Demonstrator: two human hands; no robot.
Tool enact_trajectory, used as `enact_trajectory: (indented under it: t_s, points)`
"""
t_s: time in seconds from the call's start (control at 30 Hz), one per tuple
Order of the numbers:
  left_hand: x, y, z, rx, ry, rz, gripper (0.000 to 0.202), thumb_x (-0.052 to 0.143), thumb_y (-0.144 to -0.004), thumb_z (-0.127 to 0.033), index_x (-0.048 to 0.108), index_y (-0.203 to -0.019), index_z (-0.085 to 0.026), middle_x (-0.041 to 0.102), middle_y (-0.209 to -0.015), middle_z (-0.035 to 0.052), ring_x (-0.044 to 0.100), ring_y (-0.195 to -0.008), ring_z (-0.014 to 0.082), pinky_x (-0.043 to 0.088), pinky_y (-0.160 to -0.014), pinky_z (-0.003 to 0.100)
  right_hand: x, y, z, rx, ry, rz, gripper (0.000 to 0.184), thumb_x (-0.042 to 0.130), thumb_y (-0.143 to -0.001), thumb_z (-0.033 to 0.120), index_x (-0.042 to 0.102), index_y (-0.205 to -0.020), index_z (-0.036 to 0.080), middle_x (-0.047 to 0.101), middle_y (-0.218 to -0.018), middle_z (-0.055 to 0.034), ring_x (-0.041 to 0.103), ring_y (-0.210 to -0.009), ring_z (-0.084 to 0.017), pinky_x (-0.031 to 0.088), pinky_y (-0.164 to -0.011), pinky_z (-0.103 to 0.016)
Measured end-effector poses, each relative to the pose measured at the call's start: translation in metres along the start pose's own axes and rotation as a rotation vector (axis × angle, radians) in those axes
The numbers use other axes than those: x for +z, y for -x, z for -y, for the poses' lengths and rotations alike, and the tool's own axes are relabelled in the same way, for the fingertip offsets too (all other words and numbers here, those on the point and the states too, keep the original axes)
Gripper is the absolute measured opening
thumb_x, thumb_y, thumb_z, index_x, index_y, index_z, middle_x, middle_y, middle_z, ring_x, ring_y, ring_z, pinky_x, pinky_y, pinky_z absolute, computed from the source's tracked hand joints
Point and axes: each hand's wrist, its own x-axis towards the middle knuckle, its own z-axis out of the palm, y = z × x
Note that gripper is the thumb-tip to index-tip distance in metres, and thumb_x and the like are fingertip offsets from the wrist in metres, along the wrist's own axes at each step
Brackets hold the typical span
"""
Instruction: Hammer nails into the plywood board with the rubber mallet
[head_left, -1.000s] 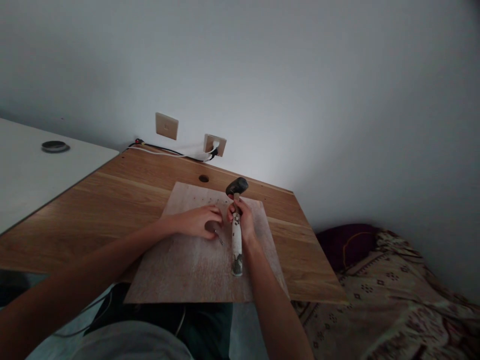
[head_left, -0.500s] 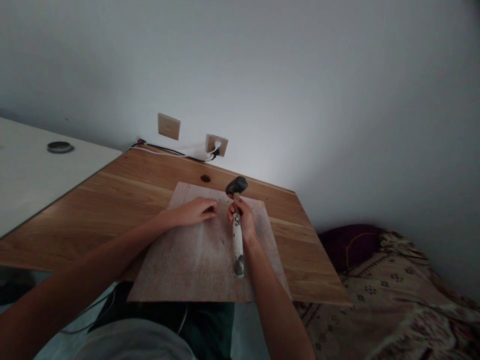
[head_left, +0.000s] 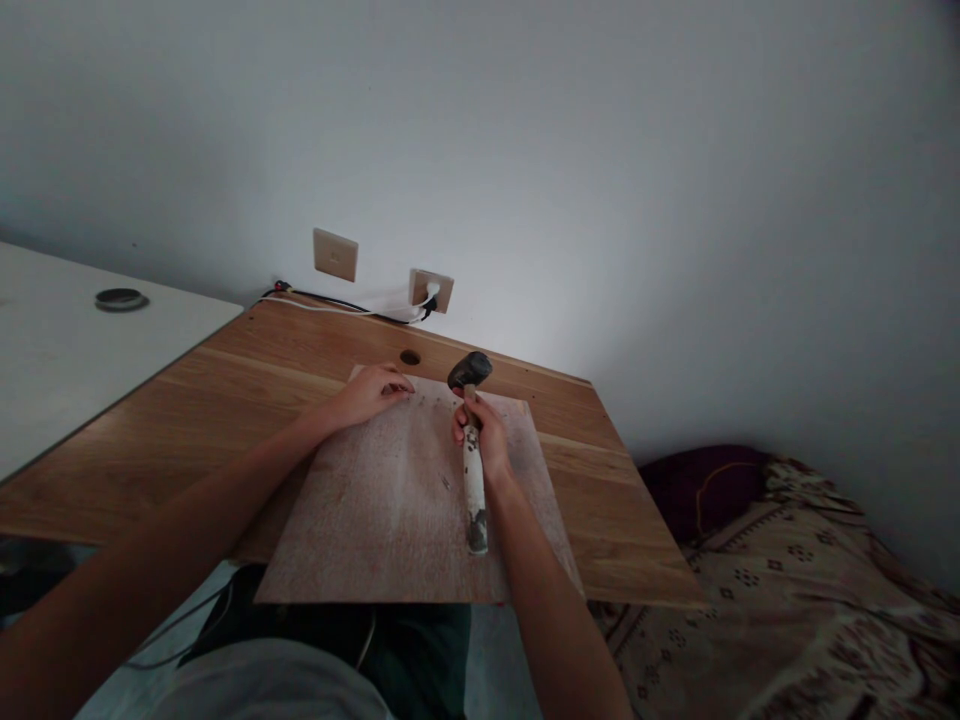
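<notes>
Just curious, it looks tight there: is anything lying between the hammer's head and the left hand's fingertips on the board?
Nothing visible does. Only board, dotted with tiny specks, separates the head of the hammer from the left hand; a small nail lies nearer, beside the handle.

The upper handle of the hammer (head_left: 475, 500) is covered by the right hand (head_left: 480, 437). Whether anything is pinched under the left hand (head_left: 370, 392) cannot be told. The specks (head_left: 431, 398) near the far edge of the board (head_left: 375, 520) are too small to be identified. Both forearms are cut off by the lower edge.
</notes>
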Motion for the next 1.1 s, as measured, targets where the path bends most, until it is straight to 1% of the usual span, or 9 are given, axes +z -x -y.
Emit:
enact_trajectory:
  t_s: [0.1,0.2,0.33,0.5,0.73,0.87,1.03,1.1]
  points:
    - [0.003,0.000,-0.003,-0.014,0.051,0.014,0.014,0.067,-0.092,-0.022,0.080,-0.097,-0.019,0.079,-0.099,0.0069,0.071,-0.089,0.0207,0.053,-0.085,0.031,0.001,0.000,0.001,0.010,-0.005,0.008,0.036,0.071,-0.069,0.042,0.069,-0.096,0.019,0.049,-0.055,0.0077,0.044,-0.039,-0.010,0.032,-0.036,-0.024]
    - [0.005,0.001,-0.007,-0.029,0.078,0.018,0.016,0.066,-0.092,-0.022,0.078,-0.103,-0.019,0.080,-0.099,0.0066,0.072,-0.090,0.0211,0.054,-0.084,0.031,0.001,-0.001,0.000,0.022,0.000,0.009,0.036,0.073,-0.069,0.043,0.069,-0.096,0.019,0.049,-0.054,0.0079,0.044,-0.039,-0.011,0.032,-0.037,-0.025]
    - [0.006,0.003,-0.012,0.004,0.022,0.026,0.017,0.061,-0.093,-0.020,0.077,-0.099,-0.019,0.079,-0.098,0.0061,0.072,-0.091,0.0215,0.053,-0.086,0.032,0.000,-0.003,-0.003,0.022,0.005,0.024,0.035,0.074,-0.071,0.043,0.069,-0.095,0.019,0.050,-0.054,0.0078,0.046,-0.039,-0.011,0.031,-0.037,-0.024]
    - [0.008,0.003,-0.011,-0.012,-0.001,0.012,0.018,0.060,-0.091,-0.019,0.076,-0.100,-0.020,0.078,-0.096,0.0055,0.071,-0.088,0.0210,0.053,-0.085,0.032,0.000,-0.003,-0.007,0.018,-0.027,0.041,0.036,0.073,-0.070,0.042,0.069,-0.098,0.019,0.051,-0.054,0.0084,0.047,-0.037,-0.011,0.032,-0.037,-0.024]
    - [0.011,0.002,-0.007,-0.004,0.016,0.036,0.019,0.062,-0.088,-0.015,0.077,-0.098,-0.019,0.078,-0.095,0.0054,0.072,-0.087,0.0208,0.054,-0.081,0.031,0.012,0.001,-0.012,0.043,0.023,0.092,0.040,0.072,-0.066,0.040,0.065,-0.099,0.019,0.055,-0.055,0.0087,0.047,-0.037,-0.010,0.033,-0.036,-0.023]
    - [0.009,0.002,-0.008,-0.003,-0.014,0.034,0.017,0.062,-0.088,-0.014,0.076,-0.095,-0.019,0.078,-0.094,0.0056,0.072,-0.087,0.0207,0.054,-0.082,0.031,0.018,0.003,-0.015,0.052,0.100,0.110,0.045,0.072,-0.069,0.044,0.063,-0.105,0.018,0.058,-0.056,0.0082,0.048,-0.037,-0.010,0.031,-0.036,-0.023]
    - [0.010,0.002,-0.009,-0.063,0.034,0.018,0.032,0.061,-0.086,-0.012,0.071,-0.115,-0.018,0.078,-0.093,0.0048,0.073,-0.083,0.0205,0.055,-0.082,0.032,0.020,0.005,-0.019,0.039,0.196,0.159,0.043,0.072,-0.074,0.051,0.052,-0.101,0.024,0.063,-0.060,0.0075,0.051,-0.037,-0.012,0.033,-0.035,-0.023]
    - [0.011,0.002,-0.009,-0.067,0.036,0.013,0.033,0.060,-0.085,-0.011,0.069,-0.116,-0.017,0.078,-0.094,0.0052,0.073,-0.084,0.0207,0.056,-0.081,0.032,0.020,0.005,-0.021,0.028,0.211,0.171,0.043,0.072,-0.075,0.052,0.048,-0.099,0.026,0.063,-0.062,0.0081,0.051,-0.036,-0.012,0.033,-0.035,-0.024]
